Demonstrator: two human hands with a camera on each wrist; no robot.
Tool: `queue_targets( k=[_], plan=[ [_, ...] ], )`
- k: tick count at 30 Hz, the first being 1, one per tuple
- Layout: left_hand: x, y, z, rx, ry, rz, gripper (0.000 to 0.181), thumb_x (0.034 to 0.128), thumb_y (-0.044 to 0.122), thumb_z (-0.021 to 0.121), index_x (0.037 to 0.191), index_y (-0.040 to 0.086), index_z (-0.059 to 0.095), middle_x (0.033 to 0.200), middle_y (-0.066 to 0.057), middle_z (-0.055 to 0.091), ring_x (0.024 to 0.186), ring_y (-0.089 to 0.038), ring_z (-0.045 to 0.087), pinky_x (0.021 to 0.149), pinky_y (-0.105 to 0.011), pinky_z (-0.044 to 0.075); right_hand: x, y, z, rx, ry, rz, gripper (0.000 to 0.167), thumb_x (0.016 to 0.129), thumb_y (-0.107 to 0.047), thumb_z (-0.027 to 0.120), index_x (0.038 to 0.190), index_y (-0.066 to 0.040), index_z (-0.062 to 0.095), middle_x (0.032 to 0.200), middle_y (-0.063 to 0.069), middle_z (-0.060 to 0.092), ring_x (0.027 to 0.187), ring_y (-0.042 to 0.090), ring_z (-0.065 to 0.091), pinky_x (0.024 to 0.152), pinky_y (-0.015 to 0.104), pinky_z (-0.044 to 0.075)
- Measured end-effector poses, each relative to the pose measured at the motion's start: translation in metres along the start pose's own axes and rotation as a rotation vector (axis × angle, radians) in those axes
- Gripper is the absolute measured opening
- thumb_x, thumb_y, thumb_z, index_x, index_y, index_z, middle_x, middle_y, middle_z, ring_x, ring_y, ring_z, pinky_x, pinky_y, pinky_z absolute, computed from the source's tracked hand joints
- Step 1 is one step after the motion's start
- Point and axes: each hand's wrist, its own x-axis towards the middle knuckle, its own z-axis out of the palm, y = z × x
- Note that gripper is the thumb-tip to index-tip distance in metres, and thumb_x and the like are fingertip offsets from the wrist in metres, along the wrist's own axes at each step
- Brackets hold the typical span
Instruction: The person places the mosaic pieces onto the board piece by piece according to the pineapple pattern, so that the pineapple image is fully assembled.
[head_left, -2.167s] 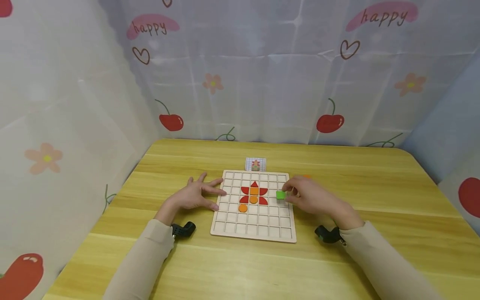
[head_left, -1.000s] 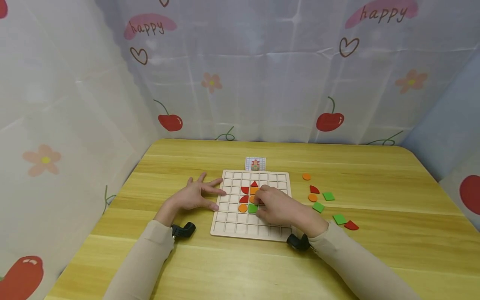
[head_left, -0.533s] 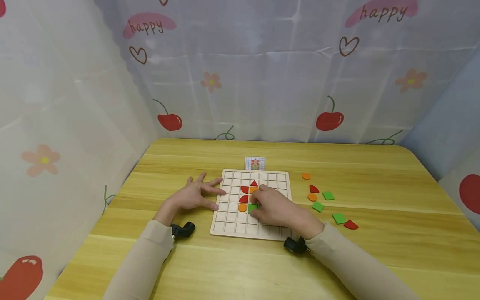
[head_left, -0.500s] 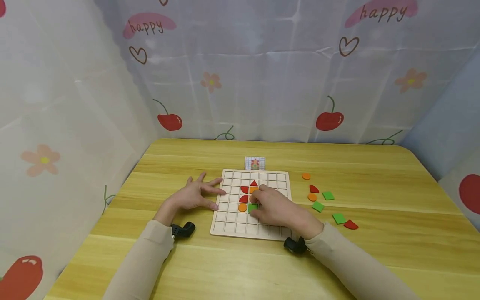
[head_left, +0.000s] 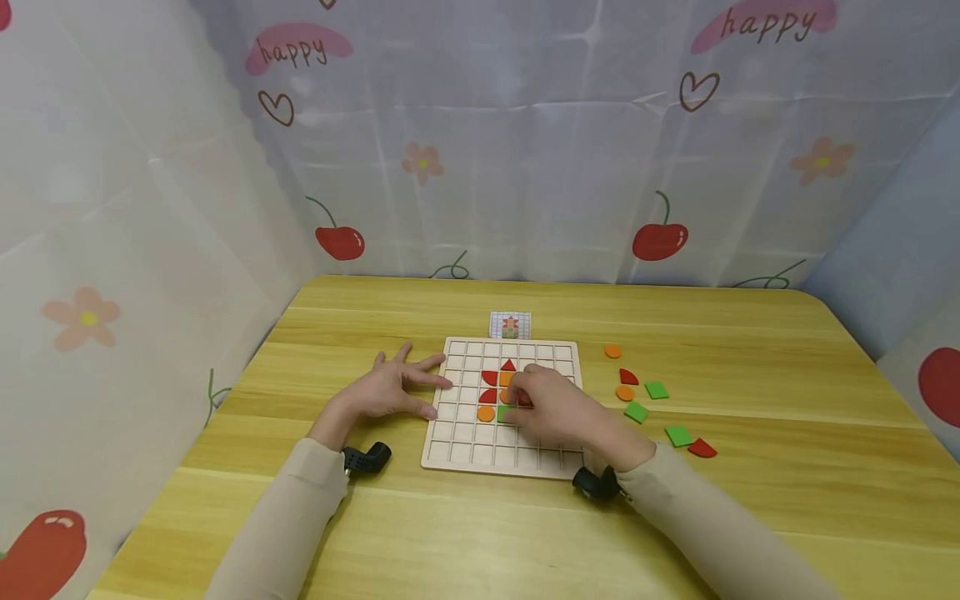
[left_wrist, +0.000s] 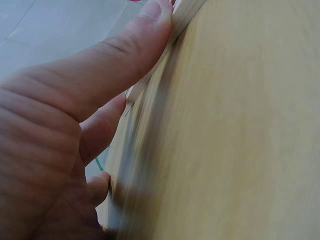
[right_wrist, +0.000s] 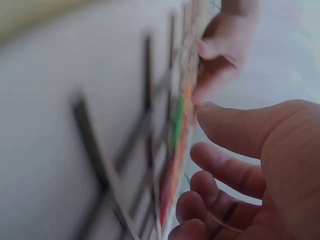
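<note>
One grid board [head_left: 504,454] lies at your twelve o'clock, your spread left hand [head_left: 384,392] touching its nine-o'clock edge, your right hand [head_left: 553,406], thumb and fingers parted, toward three o'clock of the green square [head_left: 502,413].

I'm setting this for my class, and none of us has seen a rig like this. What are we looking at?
There is no robot: a person works bare-handed. One camera, worn on the head, looks down over the table; one on each wrist gives the two close-ups. On the table lie a wooden grid board, a small pattern card at its far edge and, to its right, loose orange circles, green squares and red quarter-circles. The left hand, fingers spread, touches the board's left edge. The right hand is over the board, at a placed green square; its close-up shows nothing gripped between thumb and fingers.
</note>
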Motion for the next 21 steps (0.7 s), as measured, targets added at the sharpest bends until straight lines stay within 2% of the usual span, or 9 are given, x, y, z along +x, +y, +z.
queue_targets(
  k=[5,10,16,21],
  plan=[
    [0.0,0.0,0.0,-0.002,-0.001,-0.002,0.052,0.0807,0.042,0.086,0.13,0.036,0.072,0.166,0.011,0.035,0.16,-0.04,-0.014,0.118,-0.07,-0.022,0.0,0.017,-0.026,0.023,0.008,0.028,0.01,0.093,-0.022,0.077,0.091,-0.014,0.071,0.081,0.0,0.058,0.077,0.017,0.05,0.067,0.029,0.042],
    [0.0,0.0,0.0,-0.008,-0.004,-0.006,0.051,0.0807,0.042,0.086,0.13,0.036,0.073,0.166,0.011,0.035,0.16,-0.04,-0.014,0.118,-0.069,-0.023,-0.004,0.051,-0.051,0.042,0.016,0.124,0.011,0.095,-0.019,0.073,0.102,-0.009,0.071,0.093,0.006,0.062,0.085,0.022,0.054,0.074,0.033,0.046],
    [0.001,-0.001,0.0,-0.002,-0.002,-0.012,0.051,0.0809,0.042,0.086,0.13,0.037,0.072,0.166,0.012,0.035,0.16,-0.039,-0.014,0.119,-0.069,-0.022,-0.01,0.095,-0.073,0.04,0.077,0.158,0.021,0.096,-0.014,0.072,0.113,-0.001,0.072,0.106,0.016,0.067,0.088,0.027,0.06,0.081,0.043,0.054],
    [0.001,0.0,-0.001,-0.011,-0.003,-0.011,0.051,0.0812,0.041,0.086,0.13,0.035,0.073,0.166,0.01,0.035,0.16,-0.04,-0.014,0.118,-0.07,-0.023,-0.009,0.118,-0.082,0.049,0.046,0.207,0.028,0.096,-0.011,0.07,0.122,0.0,0.07,0.118,0.022,0.066,0.095,0.031,0.063,0.088,0.049,0.055]
  ],
)
